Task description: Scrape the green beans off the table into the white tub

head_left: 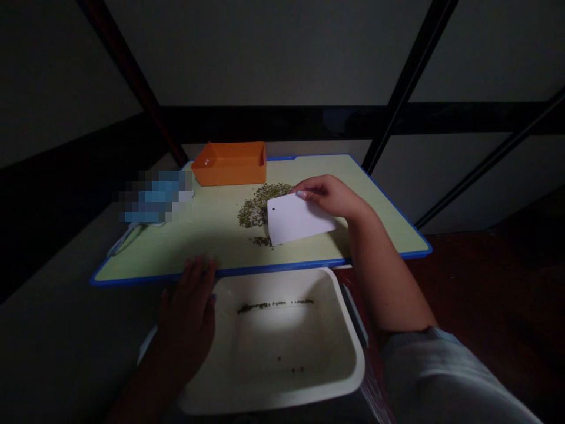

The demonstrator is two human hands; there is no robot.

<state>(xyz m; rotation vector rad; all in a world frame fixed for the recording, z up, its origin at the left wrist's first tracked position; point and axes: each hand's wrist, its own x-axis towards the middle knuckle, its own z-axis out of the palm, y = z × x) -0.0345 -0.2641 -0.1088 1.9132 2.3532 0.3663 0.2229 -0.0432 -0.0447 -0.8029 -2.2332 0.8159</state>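
My right hand [330, 196] grips a white plastic scraper card [296, 219] by its upper right edge, held against the pale green tabletop [212, 235]. The card's left edge meets a pile of small green beans [258, 206]; a few beans lie below it. My left hand [189, 312] rests on the left rim of a white rectangular tray [344, 330] held below the table's near blue edge, fingers laid over the rim. A thin line of beans [276, 305] lies inside the tray.
An orange bin [230, 163] stands at the table's back edge. A blurred blue object [154, 197] with a white cord lies at the left. Dark frame bars cross behind the table; dark floor lies to the right.
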